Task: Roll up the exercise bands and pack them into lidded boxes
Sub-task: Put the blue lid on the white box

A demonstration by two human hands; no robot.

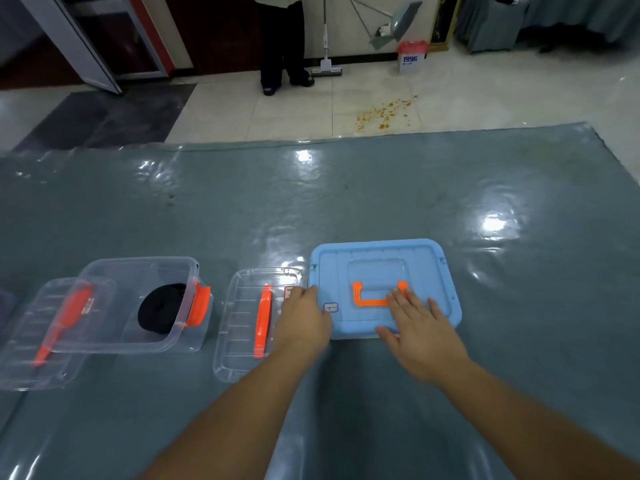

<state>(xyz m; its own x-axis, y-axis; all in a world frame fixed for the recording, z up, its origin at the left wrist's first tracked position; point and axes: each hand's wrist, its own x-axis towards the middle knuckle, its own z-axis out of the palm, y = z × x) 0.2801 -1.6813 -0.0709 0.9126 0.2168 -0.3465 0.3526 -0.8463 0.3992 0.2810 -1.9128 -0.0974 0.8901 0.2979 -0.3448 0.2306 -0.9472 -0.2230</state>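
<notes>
Two hands work at the blue lid (384,261) that sits closed on its box. The right hand (424,336) lies flat on the lid's near half, fingers straight and spread, fingertips touching the orange handle (370,301) folded into the lid's recess. The left hand (304,323) is at the lid's 9 o'clock edge, fingers curled over that rim; how firmly it grips cannot be told. A small blue-framed sticker (330,307) sits on the lid just beside the left hand, its writing too small to read.

At 9 o'clock from the blue lid, touching or nearly touching it, a clear lid (239,327) with an orange handle lies on the table (381,188), partly under the left forearm; its small label is unreadable. Farther toward 9 o'clock, a clear box (138,271) with an orange latch stands open, holding a rolled black band (161,308). Another clear lid (38,341) with an orange handle leans against that box.

Beyond the table at 12 o'clock, a person (282,39) stands on the tiled floor with a mop (325,69). Near them is a red-and-white container (411,57) printed "1996".
</notes>
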